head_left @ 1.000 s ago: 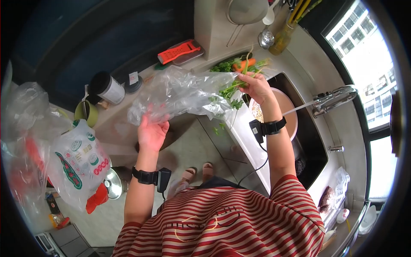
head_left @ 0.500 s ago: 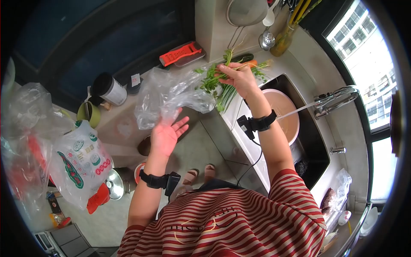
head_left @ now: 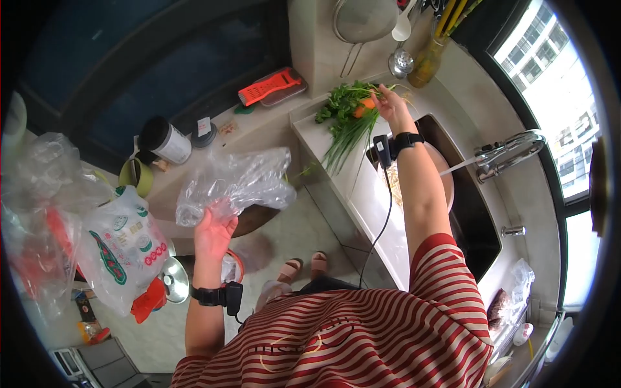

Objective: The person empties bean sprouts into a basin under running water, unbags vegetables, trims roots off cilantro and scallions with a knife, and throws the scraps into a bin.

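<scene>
My left hand (head_left: 213,231) is closed on the lower edge of a crumpled clear plastic bag (head_left: 242,176), held over the floor left of the counter. A small green sprig (head_left: 305,171) shows beside the bag's right end. At the counter corner, my right hand (head_left: 392,107) has its fingers closed around the root end of a bunch of leafy herbs (head_left: 343,100) that looks like coriander. The herb leaves rest on the counter, next to an orange carrot (head_left: 363,108) and long spring onions (head_left: 351,137).
Water runs from the faucet (head_left: 511,152) into a basin (head_left: 442,169) in the dark sink (head_left: 475,226), partly hidden by my right arm. An orange grater (head_left: 272,87) lies on the ledge. A strainer (head_left: 365,19) and skimmer (head_left: 401,63) hang above. Filled plastic bags (head_left: 123,242) hang at left.
My left hand has drawn the plastic bag left and down, away from the vegetables. My right hand has moved right with the herb stems, and the leaves now lie on the counter.
</scene>
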Action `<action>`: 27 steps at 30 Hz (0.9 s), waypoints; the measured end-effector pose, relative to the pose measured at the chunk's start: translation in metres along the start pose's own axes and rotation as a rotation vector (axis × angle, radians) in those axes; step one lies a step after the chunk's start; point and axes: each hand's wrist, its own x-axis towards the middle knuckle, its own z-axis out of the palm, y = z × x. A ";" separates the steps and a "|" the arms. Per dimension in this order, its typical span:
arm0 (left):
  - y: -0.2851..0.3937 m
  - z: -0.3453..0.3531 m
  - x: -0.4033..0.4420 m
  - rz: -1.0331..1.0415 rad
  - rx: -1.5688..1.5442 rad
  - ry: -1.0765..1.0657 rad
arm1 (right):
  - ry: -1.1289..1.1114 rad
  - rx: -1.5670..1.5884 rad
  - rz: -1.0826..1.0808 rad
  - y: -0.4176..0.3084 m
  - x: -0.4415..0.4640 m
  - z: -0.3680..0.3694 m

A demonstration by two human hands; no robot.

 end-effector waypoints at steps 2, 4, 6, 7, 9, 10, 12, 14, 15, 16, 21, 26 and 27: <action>0.003 -0.001 -0.012 0.028 -0.014 -0.015 | 0.169 -0.154 -0.061 0.008 0.014 0.002; 0.007 -0.006 -0.023 0.039 -0.024 -0.036 | 0.160 -0.348 -0.030 0.001 -0.005 0.016; 0.011 -0.007 -0.035 0.055 -0.038 -0.049 | 0.150 -0.749 -0.069 -0.003 -0.033 0.031; 0.012 -0.004 -0.043 0.069 -0.052 -0.032 | 0.200 -1.095 -0.155 -0.004 -0.035 0.031; 0.013 -0.005 -0.055 0.106 -0.092 -0.004 | 0.145 -1.457 -0.338 -0.004 -0.073 0.051; 0.013 -0.006 -0.060 0.115 -0.094 0.012 | 0.051 -1.550 -0.432 0.002 -0.093 0.056; 0.011 -0.007 -0.066 0.136 -0.156 -0.019 | -0.447 -1.299 -0.502 0.038 -0.159 0.075; 0.010 -0.008 -0.067 0.130 -0.178 -0.053 | -0.981 -1.484 -0.532 0.068 -0.227 0.089; 0.009 -0.009 -0.066 0.127 -0.209 -0.096 | -0.984 -1.657 -0.485 0.085 -0.249 0.092; 0.008 -0.010 -0.065 0.112 -0.205 -0.108 | -0.978 -1.832 -0.431 0.101 -0.264 0.091; 0.011 -0.007 -0.046 0.012 -0.376 -0.341 | -0.720 -1.113 -0.238 0.164 -0.278 0.048; 0.018 -0.009 -0.028 -0.063 -0.424 -0.416 | -0.541 -1.230 -0.080 0.119 -0.316 0.053; 0.022 -0.007 -0.026 -0.053 -0.395 -0.398 | -0.490 -1.210 -0.164 0.106 -0.319 0.050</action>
